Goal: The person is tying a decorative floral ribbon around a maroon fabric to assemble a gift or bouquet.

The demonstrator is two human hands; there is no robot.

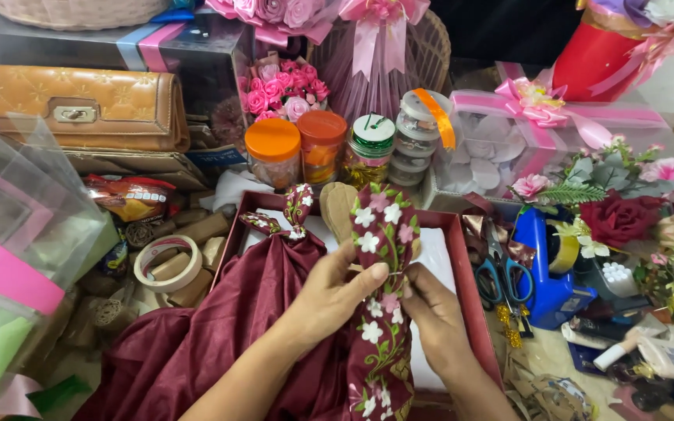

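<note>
I see a bright, even scene with saturated reds and pinks; the light is soft and seems to fall from above. Shadows are faint, gathering under my hands on the maroon cloth (220,327). Glare streaks the clear plastic sheets (17,195) at left. The centre is sharp; the edges soften and bow slightly.

The maroon cloth (220,327) has a soft satin sheen, its border (380,296) embroidered with flowers. The red box (473,296) looks like matt card. The jars (273,152) are clear plastic with glossy lids.
</note>
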